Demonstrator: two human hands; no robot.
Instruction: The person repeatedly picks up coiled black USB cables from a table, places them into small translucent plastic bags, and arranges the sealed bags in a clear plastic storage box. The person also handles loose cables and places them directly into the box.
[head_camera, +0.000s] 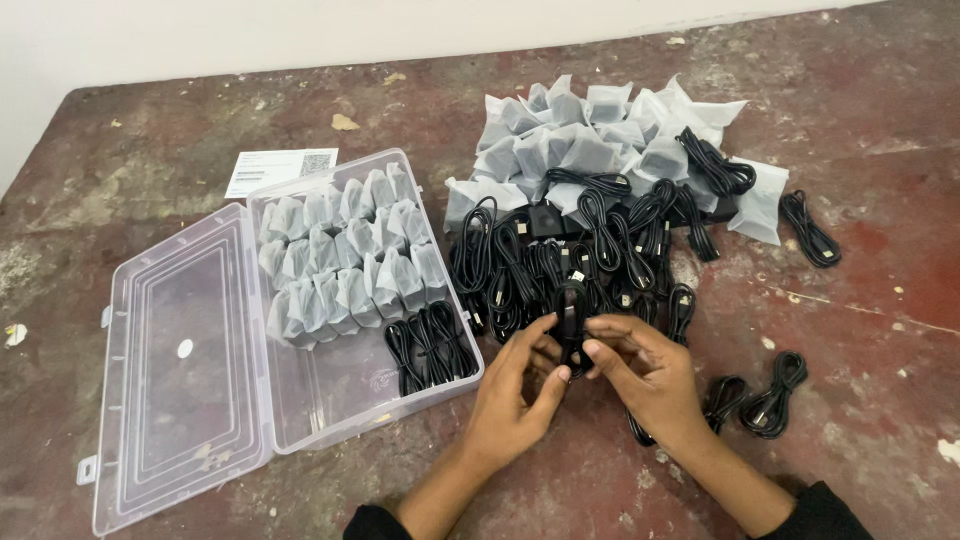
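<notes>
Both hands (585, 385) pinch coiled cable (570, 325) — beside box rim (478, 365).

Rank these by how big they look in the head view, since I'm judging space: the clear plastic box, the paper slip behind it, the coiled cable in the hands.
1. Clear plastic box, by far the largest.
2. Paper slip.
3. Coiled cable, partly hidden by the left hand and right hand, so unsure against the slip.

coiled black cable (570, 325) — upright, pinched between both hands.
</notes>
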